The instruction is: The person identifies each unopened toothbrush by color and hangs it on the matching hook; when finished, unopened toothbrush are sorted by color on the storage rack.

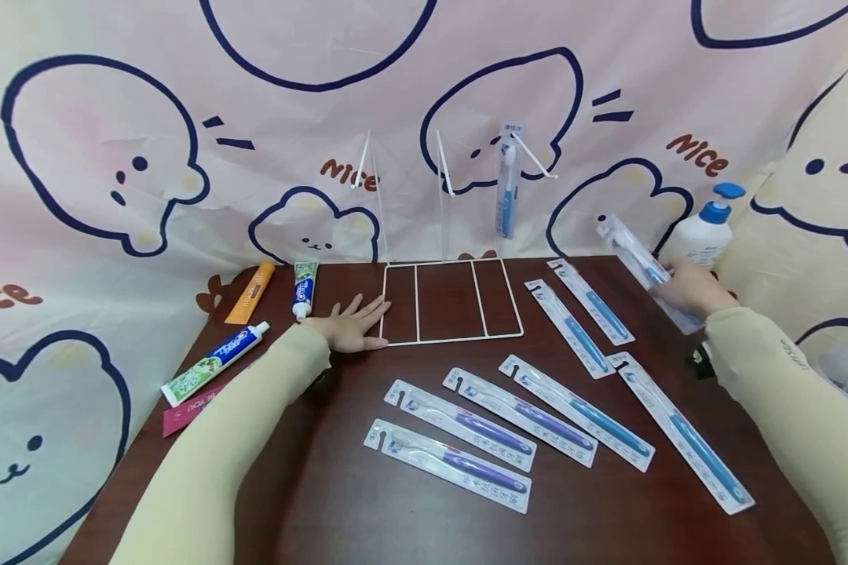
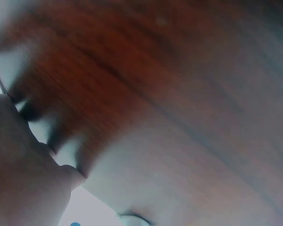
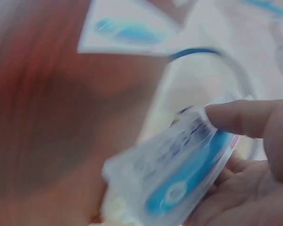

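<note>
My right hand [image 1: 694, 289] pinches a packaged blue toothbrush [image 1: 629, 247], raised off the table at the right. In the right wrist view the thumb presses on the clear pack [image 3: 179, 174], with fingers behind it. My left hand [image 1: 351, 323] lies spread on the table, its fingertips and thumb at the left side of a white wire rack [image 1: 452, 340]. From the rack's rightmost hook [image 1: 535, 156] hangs another blue toothbrush pack [image 1: 506, 196]. Two more hooks stand to its left with nothing on them. The left wrist view is mostly blurred tabletop.
Several packaged toothbrushes, blue [image 1: 575, 412] and purple [image 1: 459, 424], lie on the dark table [image 1: 339, 502]. A white pump bottle [image 1: 699, 235] stands behind my right hand. Toothpaste tubes [image 1: 215, 362] and an orange tube [image 1: 251, 293] lie at the left.
</note>
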The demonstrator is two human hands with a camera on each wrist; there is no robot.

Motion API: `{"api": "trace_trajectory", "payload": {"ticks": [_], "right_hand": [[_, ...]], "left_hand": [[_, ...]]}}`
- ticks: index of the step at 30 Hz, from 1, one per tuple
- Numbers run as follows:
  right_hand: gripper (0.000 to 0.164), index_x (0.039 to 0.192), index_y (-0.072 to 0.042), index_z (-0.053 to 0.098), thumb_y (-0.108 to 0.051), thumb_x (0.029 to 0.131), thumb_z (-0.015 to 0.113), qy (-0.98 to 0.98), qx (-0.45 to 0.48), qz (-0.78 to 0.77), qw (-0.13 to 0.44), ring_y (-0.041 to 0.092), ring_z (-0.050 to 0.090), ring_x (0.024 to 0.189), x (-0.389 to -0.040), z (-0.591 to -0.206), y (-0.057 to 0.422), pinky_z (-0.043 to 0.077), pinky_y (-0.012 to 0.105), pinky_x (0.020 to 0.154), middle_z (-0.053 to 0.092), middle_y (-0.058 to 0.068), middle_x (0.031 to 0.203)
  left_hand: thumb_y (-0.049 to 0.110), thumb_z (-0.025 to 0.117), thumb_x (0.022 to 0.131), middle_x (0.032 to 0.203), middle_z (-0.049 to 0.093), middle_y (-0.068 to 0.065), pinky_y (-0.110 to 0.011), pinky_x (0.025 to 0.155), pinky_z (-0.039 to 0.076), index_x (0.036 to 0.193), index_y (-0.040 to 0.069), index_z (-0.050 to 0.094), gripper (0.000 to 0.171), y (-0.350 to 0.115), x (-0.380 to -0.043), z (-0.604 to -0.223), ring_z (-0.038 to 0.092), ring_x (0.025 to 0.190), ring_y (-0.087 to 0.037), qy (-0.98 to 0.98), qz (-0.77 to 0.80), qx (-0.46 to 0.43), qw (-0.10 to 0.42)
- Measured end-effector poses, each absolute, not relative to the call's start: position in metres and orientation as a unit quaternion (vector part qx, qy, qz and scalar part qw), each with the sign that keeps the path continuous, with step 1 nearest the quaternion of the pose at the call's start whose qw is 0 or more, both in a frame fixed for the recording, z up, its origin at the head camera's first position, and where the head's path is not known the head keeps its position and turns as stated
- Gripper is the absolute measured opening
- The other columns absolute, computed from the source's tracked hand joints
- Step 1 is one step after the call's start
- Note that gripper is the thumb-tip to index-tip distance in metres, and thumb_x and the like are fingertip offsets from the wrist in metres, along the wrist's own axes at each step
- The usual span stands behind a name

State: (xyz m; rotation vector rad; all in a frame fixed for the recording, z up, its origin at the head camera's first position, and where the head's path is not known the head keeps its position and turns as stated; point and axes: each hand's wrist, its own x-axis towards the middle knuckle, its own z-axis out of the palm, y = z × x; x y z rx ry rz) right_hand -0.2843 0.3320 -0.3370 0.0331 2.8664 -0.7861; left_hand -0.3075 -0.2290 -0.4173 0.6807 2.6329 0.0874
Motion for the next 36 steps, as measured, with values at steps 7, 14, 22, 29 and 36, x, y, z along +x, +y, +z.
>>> {"api": "trace_trajectory", "payload": {"ticks": [7, 14, 22, 29, 36], "right_hand": [[0.071, 0.134, -0.003, 0.033, -0.051, 0.086, 0.055, 0.93, -0.031, -0.364, 0.035, 0.045, 0.047, 0.1, -0.254, -0.305, 0.286, 0.042, 0.065, 0.073, 0.041, 0.027, 0.124], [0.063, 0.129, -0.005, 0.04, -0.046, 0.086, 0.058, 0.894, -0.072, -0.441, -0.011, 0.043, 0.053, 0.101, -0.231, -0.29, 0.241, 0.043, 0.064, 0.07, 0.048, 0.024, 0.125], [0.049, 0.124, -0.005, 0.04, -0.034, 0.089, 0.058, 0.867, -0.107, -0.485, -0.045, 0.036, 0.053, 0.105, -0.225, -0.291, 0.212, 0.039, 0.065, 0.08, 0.05, 0.02, 0.127], [0.047, 0.123, -0.005, 0.041, -0.032, 0.089, 0.058, 0.852, -0.11, -0.509, -0.051, 0.034, 0.054, 0.106, -0.231, -0.295, 0.194, 0.037, 0.064, 0.083, 0.055, 0.019, 0.122], [0.044, 0.123, -0.005, 0.041, -0.031, 0.091, 0.057, 0.845, -0.106, -0.524, -0.029, 0.03, 0.055, 0.106, -0.249, -0.302, 0.182, 0.04, 0.06, 0.085, 0.059, 0.016, 0.116]], "left_hand": [[0.064, 0.038, 0.087, 0.154, -0.006, 0.001, -0.066, 0.099, -0.001, 0.149, 0.024, 0.001, 0.083, -0.234, -0.307, -0.418, -0.008, 0.136, -0.037, 0.949, 0.041, 0.239, 0.202], [0.065, 0.037, 0.087, 0.154, -0.007, 0.001, -0.066, 0.099, 0.0, 0.149, 0.024, 0.0, 0.083, -0.235, -0.308, -0.419, -0.008, 0.136, -0.037, 0.949, 0.035, 0.24, 0.203], [0.063, 0.037, 0.088, 0.154, -0.008, 0.001, -0.067, 0.098, 0.0, 0.149, 0.023, 0.0, 0.082, -0.231, -0.308, -0.417, -0.008, 0.136, -0.038, 0.948, 0.034, 0.246, 0.199], [0.064, 0.037, 0.087, 0.154, -0.008, 0.002, -0.066, 0.099, -0.001, 0.149, 0.024, 0.0, 0.082, -0.229, -0.306, -0.417, -0.009, 0.136, -0.037, 0.947, 0.042, 0.243, 0.204], [0.064, 0.036, 0.088, 0.153, -0.009, 0.005, -0.065, 0.1, 0.0, 0.149, 0.026, -0.001, 0.081, -0.229, -0.307, -0.419, -0.01, 0.137, -0.035, 0.948, 0.037, 0.241, 0.205]]}}
